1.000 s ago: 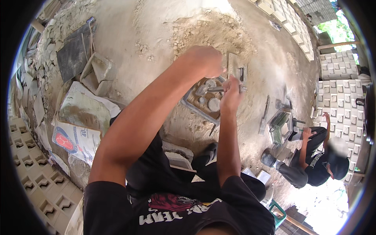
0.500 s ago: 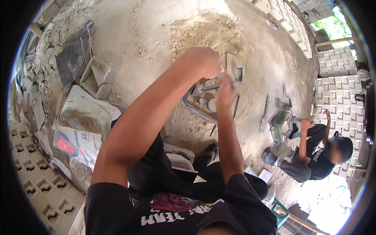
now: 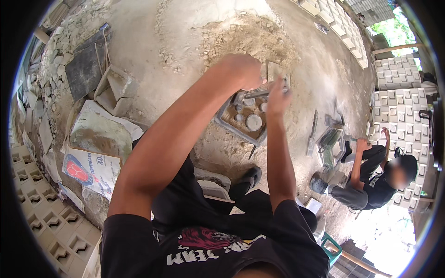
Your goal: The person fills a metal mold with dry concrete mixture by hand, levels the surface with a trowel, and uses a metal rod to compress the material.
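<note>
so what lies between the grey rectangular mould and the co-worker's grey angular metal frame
The head view shows the wearer's right forearm, beige ground and a long, narrow grey bar.

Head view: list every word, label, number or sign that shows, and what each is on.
White sack: dark and red printing, a number included, beside a red emblem; not transcribed.
Wearer's dark shirt: large pale lettering, partly hidden by folds; not transcribed.
Co-worker's black shirt: pale lettering, too small to read.
Grey frame: no lettering discernible.
</note>
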Action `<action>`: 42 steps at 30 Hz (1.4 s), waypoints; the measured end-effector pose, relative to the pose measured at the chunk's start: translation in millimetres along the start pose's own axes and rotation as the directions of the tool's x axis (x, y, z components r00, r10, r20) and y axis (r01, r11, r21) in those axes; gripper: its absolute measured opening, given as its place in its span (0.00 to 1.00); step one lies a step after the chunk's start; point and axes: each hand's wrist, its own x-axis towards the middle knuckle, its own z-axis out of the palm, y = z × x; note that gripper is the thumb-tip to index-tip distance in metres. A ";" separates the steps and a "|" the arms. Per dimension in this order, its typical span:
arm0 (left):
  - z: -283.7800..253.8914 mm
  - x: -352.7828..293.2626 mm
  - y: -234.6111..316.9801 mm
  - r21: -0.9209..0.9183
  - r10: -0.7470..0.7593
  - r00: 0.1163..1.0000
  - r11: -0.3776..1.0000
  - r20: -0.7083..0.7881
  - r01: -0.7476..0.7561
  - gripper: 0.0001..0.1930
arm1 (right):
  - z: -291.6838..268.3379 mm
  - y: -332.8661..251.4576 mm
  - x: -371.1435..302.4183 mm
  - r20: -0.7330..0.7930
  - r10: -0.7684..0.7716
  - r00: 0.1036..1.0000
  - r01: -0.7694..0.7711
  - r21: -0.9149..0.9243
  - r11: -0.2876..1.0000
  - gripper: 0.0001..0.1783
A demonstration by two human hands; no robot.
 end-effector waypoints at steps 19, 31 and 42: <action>2.8 -1.6 3.5 -0.034 0.006 0.999 0.999 -0.032 -0.007 0.26 | 6.6 -16.3 -35.3 0.018 0.163 0.986 -0.164 0.092 0.982 0.22; 3.8 7.1 -0.6 -0.015 -0.006 0.999 1.000 -0.037 0.005 0.25 | -0.1 -2.3 -58.3 0.166 0.014 0.986 -0.020 0.034 0.999 0.25; 6.4 5.8 2.8 -0.025 -0.046 0.999 0.999 -0.025 0.045 0.25 | -24.0 -36.2 -82.5 0.247 -0.031 0.968 0.026 0.022 0.999 0.23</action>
